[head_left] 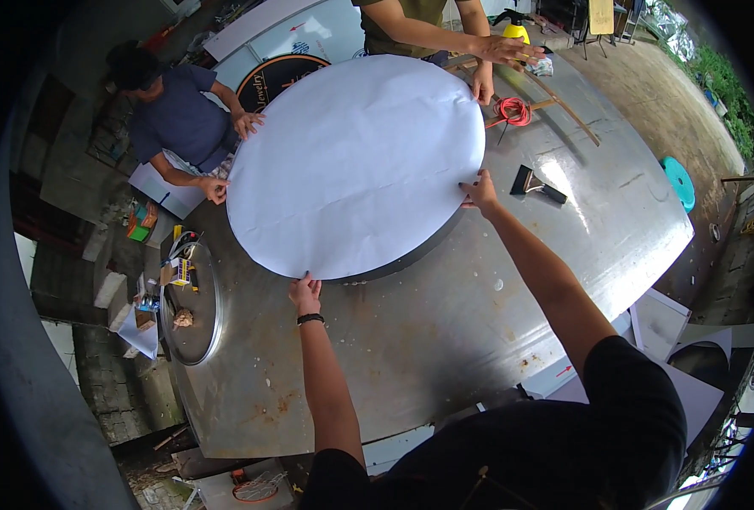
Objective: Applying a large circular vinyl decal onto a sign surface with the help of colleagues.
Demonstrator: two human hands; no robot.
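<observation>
Metal tabletop (377, 357) carries a rimmed round tray (218, 327) with a small box (180, 272) and brown lump (183, 318) inside. Beyond it, a white sheet (360, 161) covers mid-table, edge pinched in the grip of left hand (307, 296) and right hand (480, 195).

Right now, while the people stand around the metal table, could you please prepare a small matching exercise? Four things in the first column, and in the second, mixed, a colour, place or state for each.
Things:
1. round sheet
2. coiled cord
3. wide-bladed tool
4. camera wearer's left hand

Descriptions:
A. at the sheet's near edge, with a dark band on the wrist
B. black, lying on the metal tabletop
C. white, with several people's hands at its edge
D. bright red

Right pairs: 1-C, 2-D, 3-B, 4-A
</observation>
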